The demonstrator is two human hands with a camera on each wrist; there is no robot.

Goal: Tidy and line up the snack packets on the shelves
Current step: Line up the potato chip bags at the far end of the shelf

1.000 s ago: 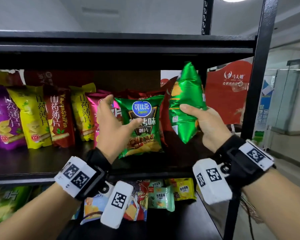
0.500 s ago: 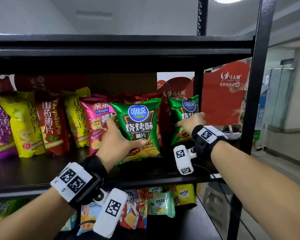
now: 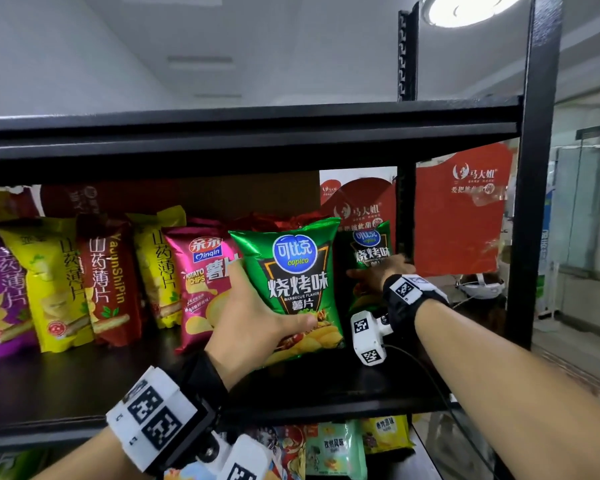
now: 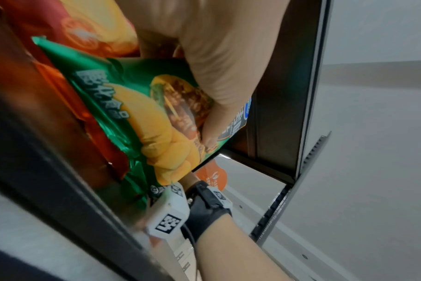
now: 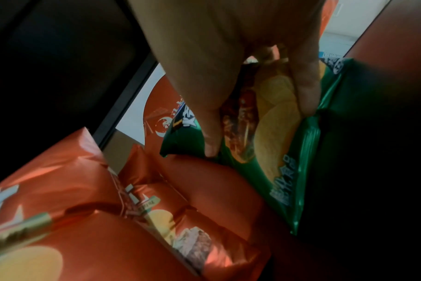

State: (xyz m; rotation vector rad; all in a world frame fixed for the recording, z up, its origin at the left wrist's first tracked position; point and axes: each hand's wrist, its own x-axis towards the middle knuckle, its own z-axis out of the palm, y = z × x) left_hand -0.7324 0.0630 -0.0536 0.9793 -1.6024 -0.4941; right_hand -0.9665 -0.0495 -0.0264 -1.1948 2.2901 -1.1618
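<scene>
A green Copico barbecue chip packet (image 3: 298, 282) stands upright on the black middle shelf (image 3: 84, 386). My left hand (image 3: 264, 317) grips its lower left corner, thumb across the front; the left wrist view shows the same hand (image 4: 228, 66) on this packet (image 4: 142, 106). A second green packet (image 3: 368, 251) stands just right of it and further back, against the rear post. My right hand (image 3: 378, 275) holds this one by its lower front. In the right wrist view the thumb and a finger of that hand (image 5: 252, 66) squeeze the packet (image 5: 276, 142) between them.
Red packets (image 3: 274, 221) stand behind the green ones. Left of them runs a row with a pink Qinqin packet (image 3: 205, 271), then yellow, red and purple yam-chip packets. The shelf's front right post (image 3: 534, 202) is close to my right arm. More packets (image 3: 336, 448) lie on the shelf below.
My right hand brought the second green packet down from mid-air and stood it at the shelf's back right. The left hand kept its grip while the front packet settled upright.
</scene>
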